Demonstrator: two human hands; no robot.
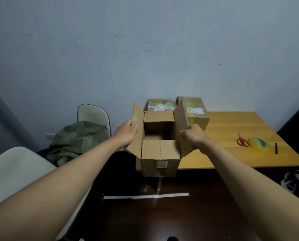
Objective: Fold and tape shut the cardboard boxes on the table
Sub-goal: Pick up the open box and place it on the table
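The open cardboard box [160, 150] is held at frame centre, overhanging the desk [232, 153] near edge, its long axis running away from the viewer. Its side flaps are gripped by the left hand [128, 132] and right hand [194, 135], equally near. Free desk surface lies to the right, before the scissors [242, 141] and tape roll [259, 144]; two sealed boxes [194, 112] block the far side.

Dim, cool, even light; no clear source; the wall [145, 49] reads blue-grey; the floor [145, 214] falls near black; soft shadow fills the box [158, 136]; faint sheen on the tape roll [258, 144]; wide-angle bending stretches the forearms at the lower corners; detail soft and slightly smeared throughout.
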